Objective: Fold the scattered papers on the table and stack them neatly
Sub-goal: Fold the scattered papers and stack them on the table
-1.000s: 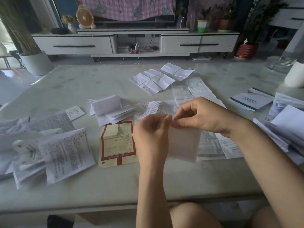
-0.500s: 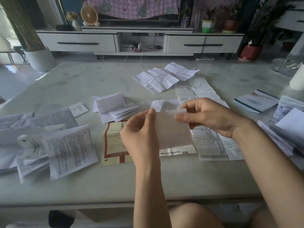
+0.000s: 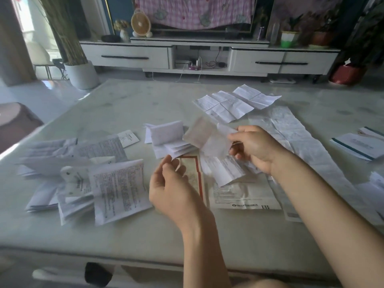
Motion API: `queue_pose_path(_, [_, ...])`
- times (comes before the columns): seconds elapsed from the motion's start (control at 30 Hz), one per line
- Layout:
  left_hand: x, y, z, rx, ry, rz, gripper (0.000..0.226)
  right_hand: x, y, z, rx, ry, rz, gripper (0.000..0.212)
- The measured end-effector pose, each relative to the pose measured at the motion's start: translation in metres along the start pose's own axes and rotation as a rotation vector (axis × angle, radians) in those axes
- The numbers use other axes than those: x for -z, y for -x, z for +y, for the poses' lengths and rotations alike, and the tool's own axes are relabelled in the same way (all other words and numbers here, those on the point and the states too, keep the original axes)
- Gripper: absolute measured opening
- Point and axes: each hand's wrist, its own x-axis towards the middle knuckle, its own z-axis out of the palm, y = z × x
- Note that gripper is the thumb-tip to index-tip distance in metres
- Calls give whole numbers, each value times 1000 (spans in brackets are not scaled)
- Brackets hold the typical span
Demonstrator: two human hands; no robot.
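My right hand (image 3: 254, 149) pinches a small folded white paper (image 3: 204, 136), blurred, held in the air just right of the stack of folded papers (image 3: 170, 140). My left hand (image 3: 172, 188) hovers open below it, fingers apart, holding nothing, over a red-bordered sheet (image 3: 197, 169). A white printed envelope (image 3: 243, 196) and a creased slip (image 3: 224, 169) lie under my right wrist. More folded leaflets (image 3: 118, 188) are heaped at the left. Unfolded creased sheets (image 3: 226, 104) lie farther back on the pale table (image 3: 145, 104).
A long creased paper strip (image 3: 307, 148) runs along the right. A teal-edged booklet (image 3: 357, 145) and more papers sit at the right edge. A brown stool (image 3: 14, 123) stands left of the table. A white TV cabinet (image 3: 207, 57) is beyond.
My left hand has let go of the paper and dropped lower. My right hand has carried the paper up and left toward the folded stack. The camera has tilted upward.
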Motion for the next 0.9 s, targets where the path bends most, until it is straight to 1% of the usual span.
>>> queue_pose_path(0.03, [-1, -2, 0, 27, 13, 4, 22, -9, -9, -4, 4, 49, -21, 13])
queue_pose_path(0.1, [-1, -4, -1, 72, 35, 12, 25, -24, -23, -9, 10, 163, -52, 15])
queue_pose_path(0.23, [0, -9, -1, 72, 38, 63, 27, -49, -44, -15, 31, 375, -65, 33])
queue_pose_path(0.27, [0, -11, -1, 64, 41, 76, 28, -53, -47, -14, 65, 419, -49, 39])
queue_pose_path(0.33, [1, -14, -1, 48, 68, 113, 29, -53, -46, -14, 198, 630, 43, 50])
queue_pose_path(0.37, [2, -17, -2, 37, 86, 137, 30, -53, -39, -13, 278, 725, 83, 47])
queue_pose_path(0.4, [3, -21, -3, 23, 109, 155, 31, -52, -29, -12, 359, 758, 86, 41])
queue_pose_path(0.43, [4, -24, -4, 10, 130, 168, 32, -52, -17, -10, 405, 751, 23, 35])
queue_pose_path(0.47, [7, -26, -6, 4, 146, 184, 32, -53, -4, -6, 406, 725, -91, 32])
queue_pose_path(0.5, [8, -27, -6, -1, 161, 192, 33, -55, 8, -2, 382, 704, -217, 37])
queue_pose_path(0.57, [10, -26, -6, -12, 180, 205, 34, -59, 25, 9, 341, 786, -397, 61])
queue_pose_path(0.6, [11, -25, -4, -22, 189, 208, 35, -61, 29, 15, 350, 847, -428, 71])
queue_pose_path(0.67, [11, -22, -1, -47, 204, 216, 36, -65, 32, 24, 377, 923, -416, 79])
queue_pose_path(0.73, [11, -19, 2, -67, 214, 215, 35, -65, 30, 30, 425, 926, -352, 73])
queue_pose_path(0.9, [5, -4, 10, -89, 201, 220, 33, -66, 31, 37, 489, 774, -235, 41])
